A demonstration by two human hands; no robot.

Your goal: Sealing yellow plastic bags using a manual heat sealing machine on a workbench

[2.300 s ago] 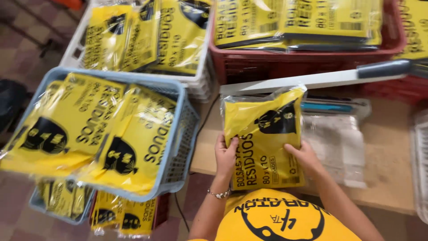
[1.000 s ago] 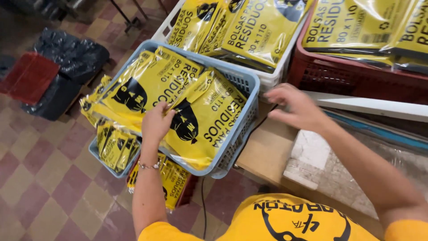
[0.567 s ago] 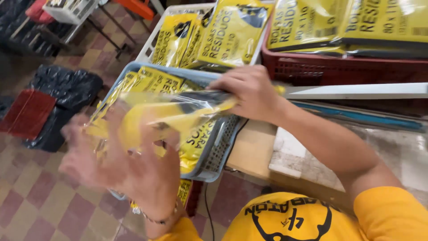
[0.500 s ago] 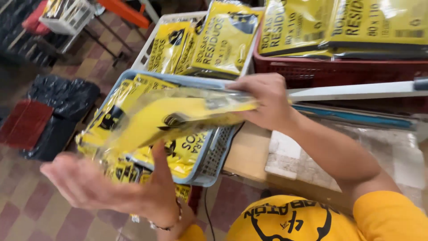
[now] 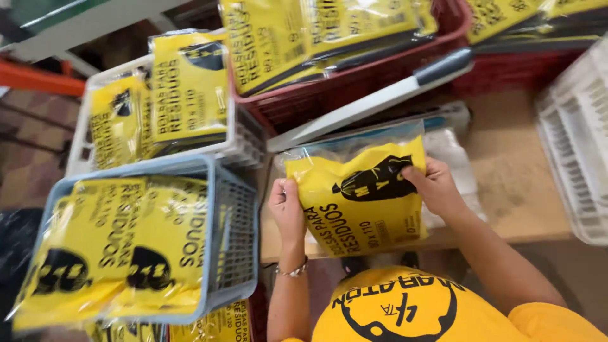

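While the yellow packet (image 5: 361,196) in its clear wrapper lies flat on the wooden bench (image 5: 506,158), the left hand (image 5: 286,209) has its grip pinched on the packet's left edge and the right hand (image 5: 437,187) has its grip clamped on the right edge beside the black print. Just left of the bench a blue basket (image 5: 237,228) holds more yellow packets, with a white basket (image 5: 244,136) behind it and a red crate (image 5: 329,95) further back.
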